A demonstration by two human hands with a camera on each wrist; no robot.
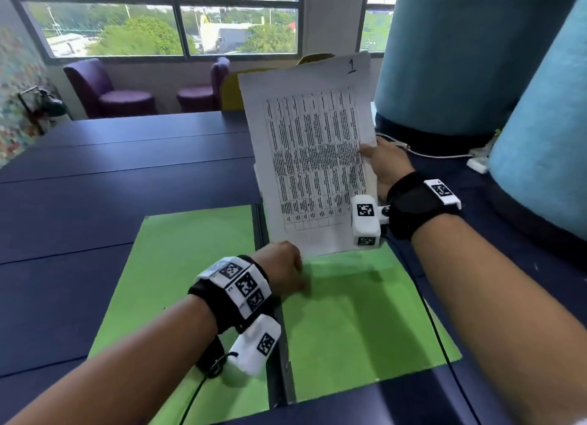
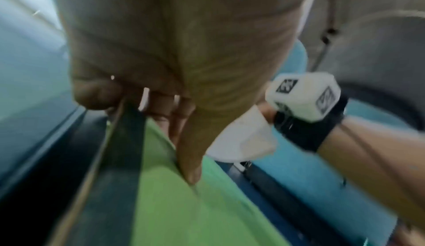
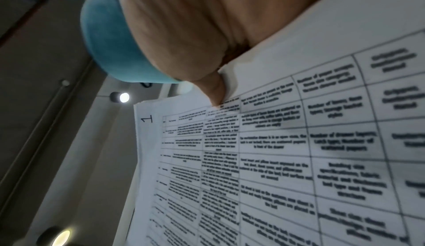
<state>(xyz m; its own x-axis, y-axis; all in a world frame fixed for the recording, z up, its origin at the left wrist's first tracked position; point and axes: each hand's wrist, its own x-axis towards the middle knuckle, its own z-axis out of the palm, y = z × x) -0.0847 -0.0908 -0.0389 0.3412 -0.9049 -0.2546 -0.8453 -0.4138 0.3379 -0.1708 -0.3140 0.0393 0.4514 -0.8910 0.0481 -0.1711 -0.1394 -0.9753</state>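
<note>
My right hand point(image 1: 373, 158) holds a stack of white printed papers point(image 1: 314, 158) upright over the table, thumb on the front by the right edge. The top sheet carries a printed table and a handwritten "1". In the right wrist view the thumb point(image 3: 214, 90) presses on the papers point(image 3: 276, 159). An open green folder point(image 1: 349, 323) lies flat below. My left hand point(image 1: 282, 266) sits knuckles-up on it near the dark spine, just under the papers' bottom edge. The left wrist view shows that hand point(image 2: 177, 141) with curled fingers and thumb tip on the green folder point(image 2: 172, 204); nothing shows in its grasp.
The folder lies on a dark blue table point(image 1: 95, 202) that stretches left and back. Tall teal chair backs point(image 1: 460, 59) stand close on the right, with a white cable and plug point(image 1: 476, 164) by them. Purple armchairs point(image 1: 104, 91) sit under the far window.
</note>
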